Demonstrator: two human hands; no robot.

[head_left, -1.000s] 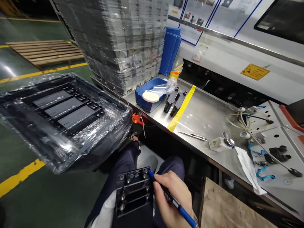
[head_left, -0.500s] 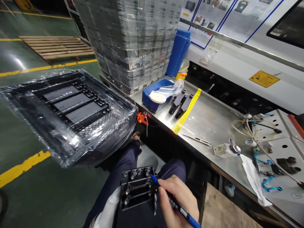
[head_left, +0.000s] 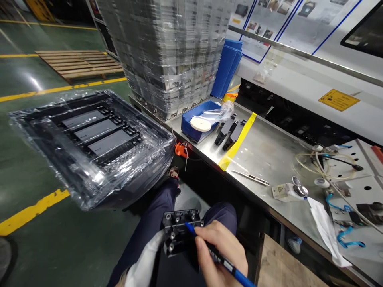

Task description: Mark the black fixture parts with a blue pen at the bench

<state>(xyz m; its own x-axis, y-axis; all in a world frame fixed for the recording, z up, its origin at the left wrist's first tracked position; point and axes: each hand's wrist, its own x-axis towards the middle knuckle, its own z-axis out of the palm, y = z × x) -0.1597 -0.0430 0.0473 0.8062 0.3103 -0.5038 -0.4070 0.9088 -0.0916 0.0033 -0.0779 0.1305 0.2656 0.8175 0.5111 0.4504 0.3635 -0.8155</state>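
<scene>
With the wrapped tray off to the left, the black part sits on the lap below the surface's near edge, so the right hand, pinching the blue pen, should keep its tip steady; the left hand is unseen.

The right hand is gripping a blue pen, its tip touching a black part lying on the lap. A wrapped black tray is sitting at ten o'clock, and a steel table at two o'clock.
</scene>
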